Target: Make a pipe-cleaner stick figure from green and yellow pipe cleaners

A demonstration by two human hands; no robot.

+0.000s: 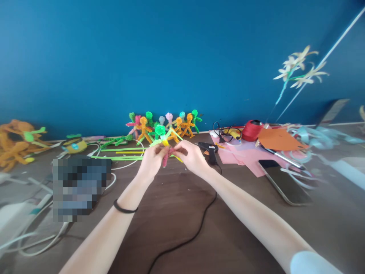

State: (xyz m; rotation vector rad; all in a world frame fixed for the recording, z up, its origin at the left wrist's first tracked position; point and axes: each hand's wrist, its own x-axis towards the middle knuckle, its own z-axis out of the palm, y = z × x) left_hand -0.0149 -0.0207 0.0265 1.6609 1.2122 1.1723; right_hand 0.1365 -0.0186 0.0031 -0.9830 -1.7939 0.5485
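Between my hands is a small pipe-cleaner figure (160, 131) with a green head, a yellow middle and a pink lower part. My left hand (153, 158) pinches it from the left, fingers closed at the pink and yellow part. From the right, my right hand (192, 155) has thumb and forefinger pressed together on its pink part. A light green strand and a yellow strand stick out beside the right fingers. Loose green and yellow pipe cleaners (125, 153) lie left of my left hand.
Finished figures (145, 129) line the blue wall. A black glue gun (210, 151), its cable, pink paper (242, 154), a red thread spool (252, 130) and a phone (283, 182) are to the right. A pixelated dark object (81, 188) and white cables lie left.
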